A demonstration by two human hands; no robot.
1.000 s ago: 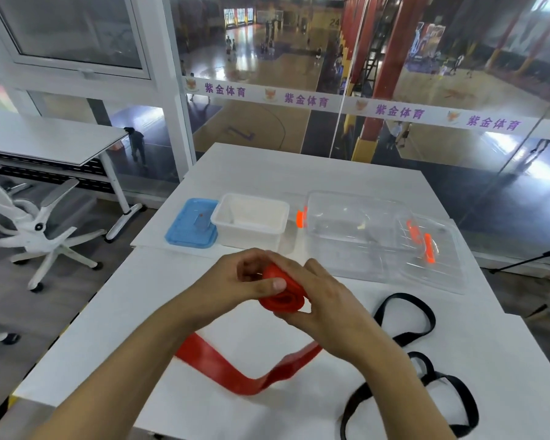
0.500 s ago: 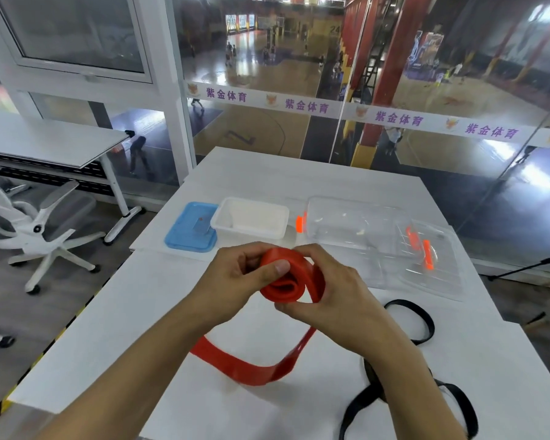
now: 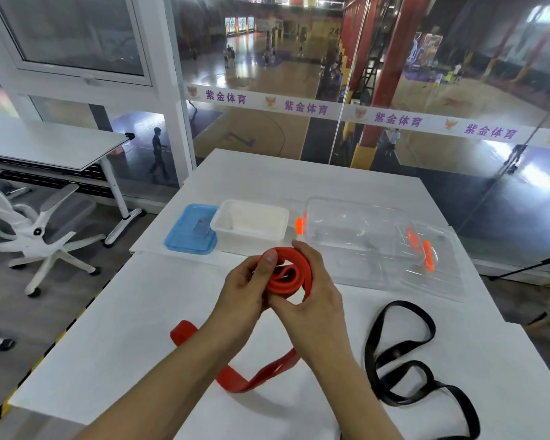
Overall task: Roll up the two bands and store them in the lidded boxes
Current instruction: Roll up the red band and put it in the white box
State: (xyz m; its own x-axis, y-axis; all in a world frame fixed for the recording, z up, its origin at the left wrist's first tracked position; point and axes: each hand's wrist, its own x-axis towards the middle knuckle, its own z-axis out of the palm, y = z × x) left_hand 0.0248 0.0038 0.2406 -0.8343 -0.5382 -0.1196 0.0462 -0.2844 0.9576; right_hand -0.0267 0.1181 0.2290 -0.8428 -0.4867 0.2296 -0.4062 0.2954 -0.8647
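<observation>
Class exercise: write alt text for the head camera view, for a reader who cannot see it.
Two hands, left hand and right hand, roll a red band above a white table, its loose tail trailing below. Beyond stand a white box, a blue lid and a clear box; a black band lies unrolled at right.

Both hands, left [image 3: 242, 290] and right [image 3: 311, 300], grip a half-rolled red band [image 3: 288, 274] above the table [image 3: 124, 312]; its tail trails down. Black band [image 3: 400, 354] lies right. White box [image 3: 251, 225], blue lid [image 3: 189, 228], clear box [image 3: 353, 230] behind.
</observation>
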